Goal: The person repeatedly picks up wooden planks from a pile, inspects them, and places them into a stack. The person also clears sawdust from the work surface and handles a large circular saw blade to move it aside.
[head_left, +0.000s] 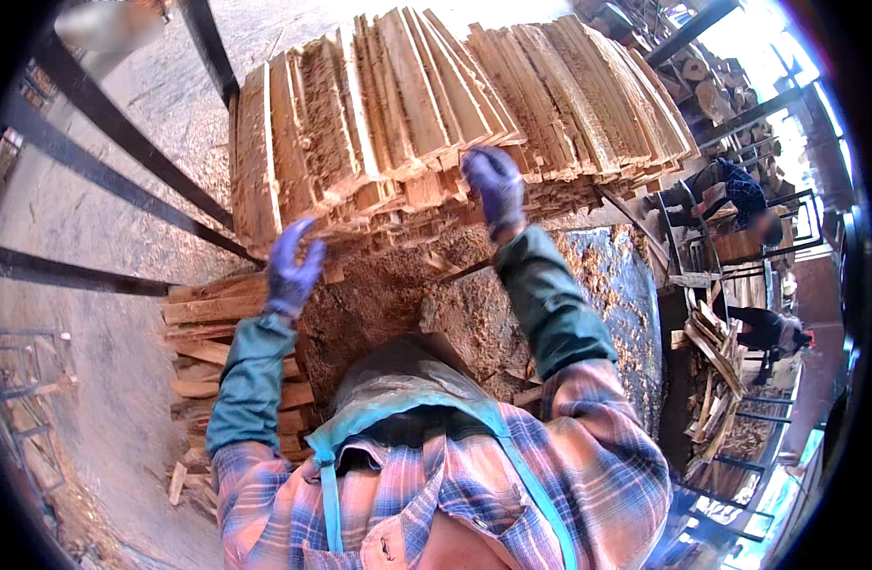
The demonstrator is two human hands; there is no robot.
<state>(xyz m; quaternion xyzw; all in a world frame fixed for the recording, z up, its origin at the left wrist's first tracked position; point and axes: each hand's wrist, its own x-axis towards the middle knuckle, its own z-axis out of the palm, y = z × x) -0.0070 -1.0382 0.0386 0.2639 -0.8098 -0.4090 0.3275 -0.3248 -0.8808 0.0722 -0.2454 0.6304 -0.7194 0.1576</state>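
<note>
A broad stack of thin, rough wooden slats point(388, 104) stands in front of me, their near ends uneven. My left hand point(293, 268), in a purple glove, is raised by the stack's near left corner. Its thumb and fingers are apart, with nothing between them. At the middle of the near edge is my right hand point(496, 188), also gloved in purple. Its fingers are loosely bent beside the slat ends and no slat shows in its grasp; whether it touches them I cannot tell. Green sleeve covers reach over both forearms.
Dark metal bars point(123, 142) slant along the left. More split wood point(208, 318) is piled beside my left arm. Sawdust and chips cover a surface point(588, 285) at my right. Farther right, a person point(735, 195) bends among wood piles, and another person point(773, 332) stands beyond.
</note>
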